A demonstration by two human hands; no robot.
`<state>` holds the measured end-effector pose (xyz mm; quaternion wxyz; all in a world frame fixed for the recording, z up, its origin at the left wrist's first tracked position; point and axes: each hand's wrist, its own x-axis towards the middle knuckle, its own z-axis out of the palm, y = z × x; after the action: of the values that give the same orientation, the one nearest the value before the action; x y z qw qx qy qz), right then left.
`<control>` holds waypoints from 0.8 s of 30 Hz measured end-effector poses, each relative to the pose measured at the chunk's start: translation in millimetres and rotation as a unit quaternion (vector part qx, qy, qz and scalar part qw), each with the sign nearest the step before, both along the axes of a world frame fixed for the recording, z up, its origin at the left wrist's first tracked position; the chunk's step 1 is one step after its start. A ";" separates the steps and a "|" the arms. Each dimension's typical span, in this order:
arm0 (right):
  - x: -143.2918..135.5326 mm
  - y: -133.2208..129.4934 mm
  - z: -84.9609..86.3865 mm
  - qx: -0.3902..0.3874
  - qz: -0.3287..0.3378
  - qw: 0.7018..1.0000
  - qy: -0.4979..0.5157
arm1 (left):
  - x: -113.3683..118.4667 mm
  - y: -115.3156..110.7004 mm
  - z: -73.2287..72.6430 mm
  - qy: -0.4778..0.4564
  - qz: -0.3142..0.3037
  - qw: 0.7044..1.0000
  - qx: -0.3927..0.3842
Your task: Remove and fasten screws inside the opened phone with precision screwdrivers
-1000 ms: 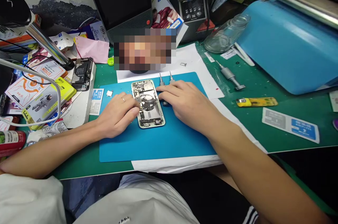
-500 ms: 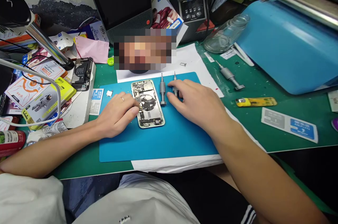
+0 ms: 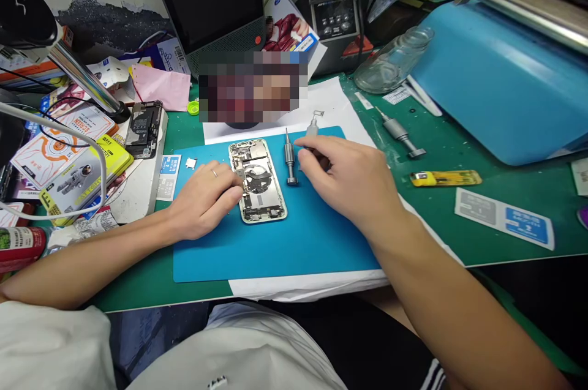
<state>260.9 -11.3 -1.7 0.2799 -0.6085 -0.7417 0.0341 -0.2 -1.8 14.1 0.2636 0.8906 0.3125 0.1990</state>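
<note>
With the clock centred on the opened phone [image 3: 258,185] and 12 at the far edge of the blue mat [image 3: 257,258], phone lies on that mat, guts up, slightly tilted toward 11. Left hand [image 3: 209,197] at 9, fingers curled, tips at the phone's near-side rim; can't tell if it's pinching. Right hand [image 3: 346,179] at 3, bent fingers over the pale screwdriver [image 3: 312,127], whose tip end points to about 1; grip mostly hidden, can't confirm it's closed on it. Dark screwdriver [image 3: 290,160] lies free at 2, between phone and right hand. Small metal plate [image 3: 191,163] just past 9. Third screwdriver [image 3: 397,130] further out, between 2 and 3, on the green tabletop [image 3: 505,176]. Yellow cutter [image 3: 445,178] at 3. Glass jar [image 3: 390,62] near 2, lying tilted.
</note>
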 end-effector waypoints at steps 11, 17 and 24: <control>6.0 3.4 -10.2 0.008 0.016 1.000 -0.011 | -0.3 0.5 -0.8 0.000 0.000 1.000 0.005; 5.5 1.7 -6.6 0.086 0.017 0.996 0.001 | -0.1 0.3 -1.1 0.003 0.001 1.000 0.005; 4.3 2.5 -3.4 0.145 0.037 0.989 0.006 | 0.9 0.1 0.2 0.011 0.007 1.000 0.003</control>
<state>265.2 -8.8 -5.1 0.3681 -0.5337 -0.7590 -0.0596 0.7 -1.7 14.3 0.2561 0.8913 0.3210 0.1921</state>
